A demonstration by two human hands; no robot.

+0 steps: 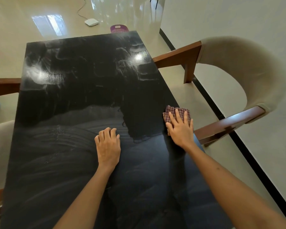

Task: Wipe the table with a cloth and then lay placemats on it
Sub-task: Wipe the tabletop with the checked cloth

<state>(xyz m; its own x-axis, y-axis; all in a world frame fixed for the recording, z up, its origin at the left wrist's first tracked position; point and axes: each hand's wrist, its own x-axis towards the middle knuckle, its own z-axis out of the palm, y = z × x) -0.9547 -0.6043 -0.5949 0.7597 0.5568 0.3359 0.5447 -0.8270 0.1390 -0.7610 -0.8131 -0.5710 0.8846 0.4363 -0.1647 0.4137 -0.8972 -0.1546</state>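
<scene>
A glossy black table (82,96) fills the middle of the head view, streaked with wet wipe marks. At its right edge lies a folded red-checked cloth (175,111). My right hand (181,128) presses flat on that cloth with straight, spread fingers. My left hand (108,144) rests on the bare tabletop near the middle, its fingers curled under and holding nothing. No placemats are in view.
A beige upholstered chair with a brown wooden frame (238,76) stands close to the table's right side by the white wall. Another chair (0,146) sits at the left. On the shiny floor beyond the table lie a purple object (118,28) and a white device with a cable (91,22).
</scene>
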